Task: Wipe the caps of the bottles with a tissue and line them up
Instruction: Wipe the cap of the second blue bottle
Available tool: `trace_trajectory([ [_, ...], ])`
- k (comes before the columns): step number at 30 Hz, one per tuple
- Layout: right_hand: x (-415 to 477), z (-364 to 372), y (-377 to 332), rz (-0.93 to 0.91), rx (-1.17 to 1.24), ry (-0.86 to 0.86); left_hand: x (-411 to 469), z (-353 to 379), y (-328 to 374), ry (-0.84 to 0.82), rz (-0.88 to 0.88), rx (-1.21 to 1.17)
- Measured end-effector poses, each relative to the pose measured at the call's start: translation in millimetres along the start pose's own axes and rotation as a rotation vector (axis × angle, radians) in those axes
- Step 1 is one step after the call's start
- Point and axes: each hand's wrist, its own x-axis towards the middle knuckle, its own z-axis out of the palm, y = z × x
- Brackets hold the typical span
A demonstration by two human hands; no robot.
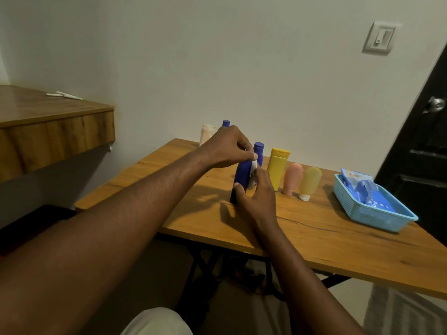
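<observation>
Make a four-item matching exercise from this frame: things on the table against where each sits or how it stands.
Things:
1 tissue
2 basket
3 pale yellow tube
4 beige bottle

Places or states:
A farthest left, by the wall
B upside down on its white cap
C between the left hand and right hand, against the blue bottle
D right end of the table

Pairs: 1-C, 2-D, 3-B, 4-A

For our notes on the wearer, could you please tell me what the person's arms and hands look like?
The left hand and right hand are bare, with no gloves and no rings showing. The left forearm and right forearm are uncovered as far as the frame reaches, with no sleeve, watch or bracelet in view. Light-coloured cloth, probably trousers, shows at the bottom edge.
</observation>
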Motion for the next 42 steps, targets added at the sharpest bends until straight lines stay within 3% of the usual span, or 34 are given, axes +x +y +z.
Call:
trace_trajectory([
  [8, 3.3, -0.6, 6.8, 0.145, 0.15, -0.04, 1.1, 0.7, -0.1, 0.054, -0.013, 0.015],
  [16, 0.1, -0.1, 1.0, 0.002, 0.143, 0.054, -1.6, 5.3, 5.1, 0.024, -0.009, -0.031],
  [25, 3.7, 0.8, 12.4, 0.118, 0.194, 0.033, -3.1, -0.5, 3.4, 0.019, -0.017, -0.058],
  [31, -1.3, -0.5, 1.1, -0.024, 0.274, 0.1, -5.6, 1.5, 0.7, 0.014, -0.024, -0.085],
  [42, 1.4, -3.4, 4.0, -0.134, 0.159, 0.194, -7.7, 1.2, -5.2, 0.036, -0.049, -0.074],
])
